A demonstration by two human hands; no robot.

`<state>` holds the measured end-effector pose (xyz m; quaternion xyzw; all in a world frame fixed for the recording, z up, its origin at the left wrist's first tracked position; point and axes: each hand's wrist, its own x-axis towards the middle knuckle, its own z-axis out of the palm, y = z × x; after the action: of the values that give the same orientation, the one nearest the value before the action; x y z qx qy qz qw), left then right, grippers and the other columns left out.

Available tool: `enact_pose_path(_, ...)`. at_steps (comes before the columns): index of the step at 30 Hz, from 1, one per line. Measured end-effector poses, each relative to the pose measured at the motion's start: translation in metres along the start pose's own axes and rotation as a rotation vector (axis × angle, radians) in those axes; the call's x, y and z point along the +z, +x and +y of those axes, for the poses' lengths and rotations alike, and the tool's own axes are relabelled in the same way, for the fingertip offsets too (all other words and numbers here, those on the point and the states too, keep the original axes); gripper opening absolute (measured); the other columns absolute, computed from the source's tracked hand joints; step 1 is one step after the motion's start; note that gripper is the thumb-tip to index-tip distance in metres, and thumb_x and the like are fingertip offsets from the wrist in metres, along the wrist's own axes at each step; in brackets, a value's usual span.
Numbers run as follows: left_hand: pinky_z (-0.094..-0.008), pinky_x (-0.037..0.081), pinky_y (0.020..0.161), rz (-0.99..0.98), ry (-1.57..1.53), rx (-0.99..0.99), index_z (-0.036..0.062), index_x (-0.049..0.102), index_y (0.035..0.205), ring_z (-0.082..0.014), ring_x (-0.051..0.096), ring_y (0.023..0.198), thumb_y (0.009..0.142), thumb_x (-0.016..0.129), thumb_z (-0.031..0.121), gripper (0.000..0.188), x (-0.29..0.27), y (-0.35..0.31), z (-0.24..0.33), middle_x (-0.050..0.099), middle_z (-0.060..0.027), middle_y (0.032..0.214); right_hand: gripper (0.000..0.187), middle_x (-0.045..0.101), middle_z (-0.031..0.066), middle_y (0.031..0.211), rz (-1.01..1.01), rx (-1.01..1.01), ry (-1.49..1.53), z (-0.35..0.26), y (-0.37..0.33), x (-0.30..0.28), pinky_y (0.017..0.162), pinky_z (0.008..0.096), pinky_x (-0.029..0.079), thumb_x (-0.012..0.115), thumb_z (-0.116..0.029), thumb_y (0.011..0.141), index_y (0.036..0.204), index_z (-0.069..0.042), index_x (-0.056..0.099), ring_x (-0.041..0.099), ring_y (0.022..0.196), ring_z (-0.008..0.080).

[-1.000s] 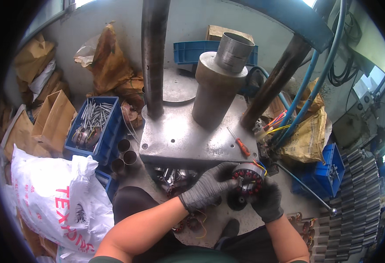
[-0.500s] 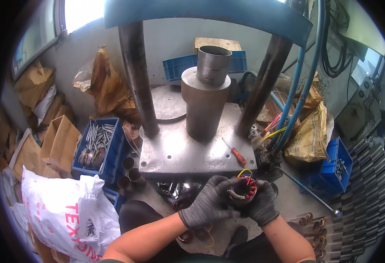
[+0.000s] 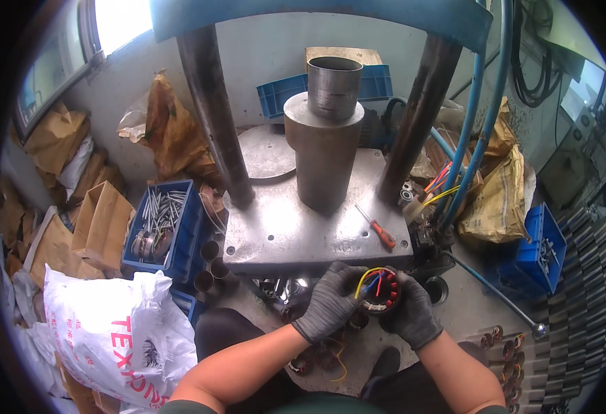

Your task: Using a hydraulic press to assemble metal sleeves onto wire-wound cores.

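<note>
A ring-shaped motor stator point(image 3: 392, 297) with red and white windings is held in front of the press, between my two gloved hands. Yellow, blue and red lead wires loop up from its top. My left hand point(image 3: 329, 302) closes on its left side, fingers by the wires. Around the right side wraps my right hand point(image 3: 412, 312). Just beyond them is the press's steel plate point(image 3: 303, 241), on which a screwdriver point(image 3: 383, 235) with an orange-red handle lies. A thick metal post point(image 3: 322, 165) stands on the plate, with a thin-walled steel cylinder point(image 3: 334, 90) upright on top.
Two dark columns point(image 3: 213, 117) and a blue crossbeam point(image 3: 316, 15) frame the plate. At left are a blue bin point(image 3: 194, 221) of metal rods and a white sack point(image 3: 120, 345). A ball-ended lever point(image 3: 492, 298), another blue bin point(image 3: 534, 265) and stacked metal pieces point(image 3: 579, 317) stand right.
The stator has turned in my hands, so its wires now arch over the upper left and opening. My left hand has shifted up beside the wires. The whole view has moved slightly.
</note>
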<state>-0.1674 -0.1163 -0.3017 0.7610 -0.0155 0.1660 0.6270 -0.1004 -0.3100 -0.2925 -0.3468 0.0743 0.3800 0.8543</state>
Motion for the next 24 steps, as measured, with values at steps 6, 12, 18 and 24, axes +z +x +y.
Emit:
enact_pose_path(6, -0.0361, 0.053, 0.101, -0.060, 0.073, -0.084, 0.0039, 0.070, 0.128, -0.0251, 0.063, 0.112, 0.094, 0.077, 0.008, 0.034, -0.002, 0.000, 0.014, 0.059, -0.0122, 0.119, 0.039, 0.072, 0.0133, 0.122, 0.107, -0.018, -0.014, -0.002, 0.002, 0.006, 0.103, 0.0481, 0.057, 0.069, -0.030, 0.097, 0.128, -0.006, 0.067, 0.070, 0.113, 0.0286)
enact_pose_path(12, -0.0369, 0.053, 0.101, -0.166, 0.289, 0.090, 0.0047, 0.072, 0.125, -0.0284, 0.063, 0.108, 0.089, 0.078, 0.005, 0.036, -0.003, 0.000, 0.008, 0.058, -0.0116, 0.116, 0.037, 0.071, 0.0131, 0.121, -0.024, -0.099, -0.132, 0.001, 0.002, 0.006, 0.097, 0.0399, 0.061, 0.067, -0.017, 0.098, 0.132, -0.003, 0.063, 0.072, 0.108, 0.0245)
enact_pose_path(18, -0.0367, 0.054, 0.104, 0.033, -0.119, 0.078, 0.0037, 0.062, 0.136, -0.0194, 0.061, 0.117, 0.098, 0.075, 0.013, 0.041, 0.009, -0.001, -0.012, 0.060, -0.0101, 0.126, 0.059, 0.069, 0.0129, 0.122, -0.008, -0.145, -0.166, 0.006, -0.002, 0.007, 0.097, 0.0356, 0.061, 0.071, 0.004, 0.085, 0.141, -0.003, 0.056, 0.071, 0.110, 0.0245)
enact_pose_path(24, -0.0390, 0.056, 0.099, -0.188, -0.262, -0.327, 0.0011, 0.060, 0.132, -0.0249, 0.069, 0.114, 0.090, 0.083, 0.018, 0.051, -0.004, 0.006, -0.004, 0.068, -0.0159, 0.120, 0.067, 0.063, 0.0099, 0.130, -0.062, -0.293, -0.418, 0.017, -0.005, 0.008, 0.103, 0.0325, 0.056, 0.077, 0.002, 0.085, 0.147, -0.005, 0.052, 0.064, 0.117, 0.0188)
